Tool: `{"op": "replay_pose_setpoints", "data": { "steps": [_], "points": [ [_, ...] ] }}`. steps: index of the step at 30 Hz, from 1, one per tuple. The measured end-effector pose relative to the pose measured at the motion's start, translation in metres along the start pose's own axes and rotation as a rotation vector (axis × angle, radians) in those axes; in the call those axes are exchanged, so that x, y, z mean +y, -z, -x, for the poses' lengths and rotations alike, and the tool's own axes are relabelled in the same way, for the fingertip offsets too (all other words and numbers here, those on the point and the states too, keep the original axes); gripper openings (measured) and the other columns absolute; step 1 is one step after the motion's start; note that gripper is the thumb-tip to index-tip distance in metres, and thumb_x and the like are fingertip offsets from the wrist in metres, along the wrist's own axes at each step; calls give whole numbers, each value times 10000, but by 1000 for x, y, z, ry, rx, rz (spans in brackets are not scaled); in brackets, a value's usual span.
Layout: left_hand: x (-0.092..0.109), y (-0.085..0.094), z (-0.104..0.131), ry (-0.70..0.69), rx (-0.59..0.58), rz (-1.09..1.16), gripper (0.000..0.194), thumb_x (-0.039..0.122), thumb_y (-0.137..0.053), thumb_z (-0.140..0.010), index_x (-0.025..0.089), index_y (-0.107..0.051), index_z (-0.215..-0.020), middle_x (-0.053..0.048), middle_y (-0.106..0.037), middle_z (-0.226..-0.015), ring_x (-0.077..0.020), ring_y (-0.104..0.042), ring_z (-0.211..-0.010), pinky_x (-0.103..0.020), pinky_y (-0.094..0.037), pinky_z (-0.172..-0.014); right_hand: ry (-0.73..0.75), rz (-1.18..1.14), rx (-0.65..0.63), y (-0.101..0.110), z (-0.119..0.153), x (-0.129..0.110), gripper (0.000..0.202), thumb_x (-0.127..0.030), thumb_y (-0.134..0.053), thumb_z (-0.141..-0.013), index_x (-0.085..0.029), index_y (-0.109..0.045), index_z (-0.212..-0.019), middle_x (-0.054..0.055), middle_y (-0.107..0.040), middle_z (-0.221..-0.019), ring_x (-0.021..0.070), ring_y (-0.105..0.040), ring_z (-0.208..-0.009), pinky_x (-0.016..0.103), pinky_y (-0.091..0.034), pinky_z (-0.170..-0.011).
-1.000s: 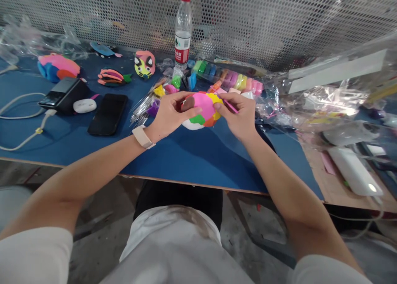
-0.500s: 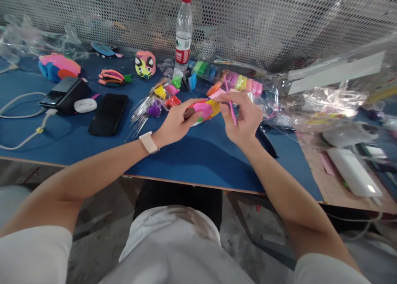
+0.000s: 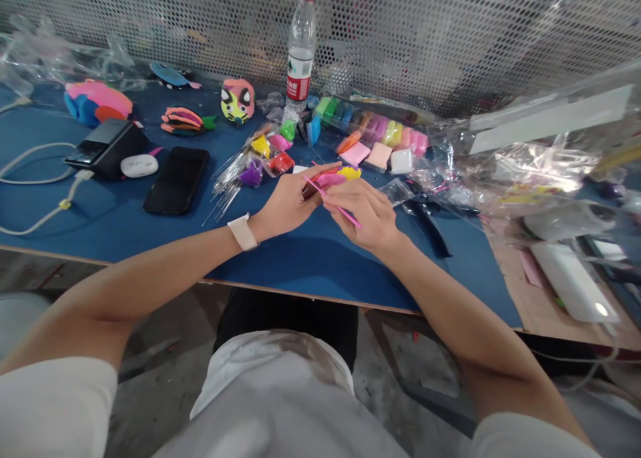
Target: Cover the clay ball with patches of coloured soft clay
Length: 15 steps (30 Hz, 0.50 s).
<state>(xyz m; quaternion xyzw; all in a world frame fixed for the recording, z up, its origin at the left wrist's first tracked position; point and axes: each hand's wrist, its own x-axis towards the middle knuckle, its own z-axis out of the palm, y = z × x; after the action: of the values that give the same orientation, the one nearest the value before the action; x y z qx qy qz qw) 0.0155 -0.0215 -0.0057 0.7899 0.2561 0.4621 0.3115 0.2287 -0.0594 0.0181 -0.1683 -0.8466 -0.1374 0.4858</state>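
Note:
My left hand [image 3: 289,201] is closed around a multicoloured clay figure [image 3: 328,177], with pink, red and yellow parts showing past the fingers. Pinched in my right hand [image 3: 368,211] is a thin pink modelling tool [image 3: 349,216], slanting up to the left so its tip lies over the figure. My right fingers cover much of the figure's near side. Just beyond the hands lie blocks of clay: pink [image 3: 355,153], peach [image 3: 378,156] and white [image 3: 401,161]. To the left are small wrapped clay pieces, among them a purple one [image 3: 252,173] and a red one [image 3: 281,163].
A water bottle [image 3: 300,51] stands by the perforated metal panel. Finished-looking clay figures, including a cat-like face [image 3: 238,101], line the back left. A phone [image 3: 176,180], wires [image 3: 226,191], dark-handled pliers [image 3: 431,225] and plastic packaging [image 3: 531,157] lie around the blue tabletop [image 3: 300,264].
My right hand has moved left and slightly down, bringing the pink tool across the clay figure at a new slant. The clay blocks behind are now uncovered. The view has shifted slightly.

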Motion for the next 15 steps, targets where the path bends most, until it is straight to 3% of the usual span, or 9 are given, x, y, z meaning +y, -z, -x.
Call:
{"op": "replay_pose_setpoints", "data": {
  "steps": [5,9,15],
  "points": [
    [5,3,-2,14,-61,63,427,448,-714,-1117,253,-809,-1485,-88,-872,-1316,-252,-790,-1078,-442,-663,-1075,0,53,-38,-3,3,-2,202,-188,-645,-1197,-260,-704,-1377,62,-855,-1144,209,-852,-1010,345,-694,-823],
    [7,2,-2,94,-75,73,456,448,-748,-1085,228,-801,-1480,-87,-886,-1215,-266,-793,-1007,-474,-671,-1102,7,101,-52,-5,4,0,148,-197,-630,-1211,-256,-710,-1320,58,-839,-1125,203,-827,-990,344,-671,-806],
    [9,2,-5,92,-72,170,488,467,-806,-1031,255,-810,-1470,-75,-885,-1239,-310,-813,-1166,-492,-711,-1076,68,119,-85,-5,7,1,288,-147,-714,-1164,-287,-762,-1411,34,-841,-1139,189,-803,-975,340,-678,-864]
  ]
}}
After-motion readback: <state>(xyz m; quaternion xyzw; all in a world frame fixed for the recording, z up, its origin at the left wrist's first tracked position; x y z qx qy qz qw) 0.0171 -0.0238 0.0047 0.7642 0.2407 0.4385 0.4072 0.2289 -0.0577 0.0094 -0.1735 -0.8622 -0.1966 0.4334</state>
